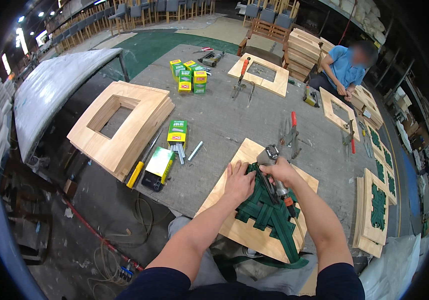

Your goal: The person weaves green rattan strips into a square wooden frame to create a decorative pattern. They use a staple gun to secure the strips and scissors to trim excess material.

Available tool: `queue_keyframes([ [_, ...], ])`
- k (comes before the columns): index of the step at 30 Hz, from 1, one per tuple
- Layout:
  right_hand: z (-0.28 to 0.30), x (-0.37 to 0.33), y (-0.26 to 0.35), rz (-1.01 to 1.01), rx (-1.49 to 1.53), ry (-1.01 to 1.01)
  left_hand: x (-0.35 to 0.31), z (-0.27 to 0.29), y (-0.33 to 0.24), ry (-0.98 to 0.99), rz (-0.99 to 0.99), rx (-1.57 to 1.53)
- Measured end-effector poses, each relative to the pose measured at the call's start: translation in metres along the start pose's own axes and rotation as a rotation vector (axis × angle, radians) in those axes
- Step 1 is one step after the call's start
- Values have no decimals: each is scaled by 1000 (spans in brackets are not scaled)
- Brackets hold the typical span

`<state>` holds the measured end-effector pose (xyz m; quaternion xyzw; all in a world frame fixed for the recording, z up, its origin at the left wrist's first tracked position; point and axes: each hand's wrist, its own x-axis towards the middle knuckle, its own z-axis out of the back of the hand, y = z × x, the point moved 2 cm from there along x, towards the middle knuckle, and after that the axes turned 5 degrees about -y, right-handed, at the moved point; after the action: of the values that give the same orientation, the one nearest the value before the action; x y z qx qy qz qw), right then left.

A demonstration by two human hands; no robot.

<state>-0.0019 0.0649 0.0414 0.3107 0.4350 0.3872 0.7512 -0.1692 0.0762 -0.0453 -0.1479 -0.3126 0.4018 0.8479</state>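
My right hand (285,172) is closed around a pneumatic staple gun (280,190), the grip wrapped about its body. The tool's long axis runs from far left to near right, its silver cap at the far end and its orange-red coupling toward me. My left hand (239,182) lies palm down, fingers spread, pressing at the far-left edge of the green webbing (264,212); it pinches nothing that I can make out. The webbing, woven in crossing bands, lies on a pale wooden panel (227,220) at the near edge of the table (214,125), one band trailing off toward my lap. Governing relation: the webbing's far edge lies beneath and just left of the gun, between my two hands, with the left fingertips just beside the dark magazine. Whether the gun's nose touches the webbing I cannot tell. To the left stand an open staple box (177,131) and a loose staple strip (195,151).
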Motion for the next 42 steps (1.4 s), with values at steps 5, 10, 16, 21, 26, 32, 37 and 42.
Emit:
queue_keyframes([
  [5, 7, 6, -7, -9, -10, -34, 0, 0, -1, -40, -6, -4],
  [10, 7, 5, -9, -12, 4, -69, 0, 2, 1, -37, -6, 1],
  [16, 21, -4, -13, -49, 11, -54, 2, 1, -7, -51, -16, -54],
  [21, 70, -62, -39, 7, 153, -87, 1, 2, -1, -42, -3, -23],
  [26, 160, -157, -135, -137, 539, -449, 1, -1, -9, -11, 2, 6],
  [32, 193, -178, -245, -305, 914, -391, 4, 10, -13, 10, 9, -29],
  [37, 194, -186, -271, -406, 491, -512, -34, 34, -16, 96, 26, -186],
  [42, 178, -241, -262, -79, -401, -856, -139, 64, -38, 14, 99, -255],
])
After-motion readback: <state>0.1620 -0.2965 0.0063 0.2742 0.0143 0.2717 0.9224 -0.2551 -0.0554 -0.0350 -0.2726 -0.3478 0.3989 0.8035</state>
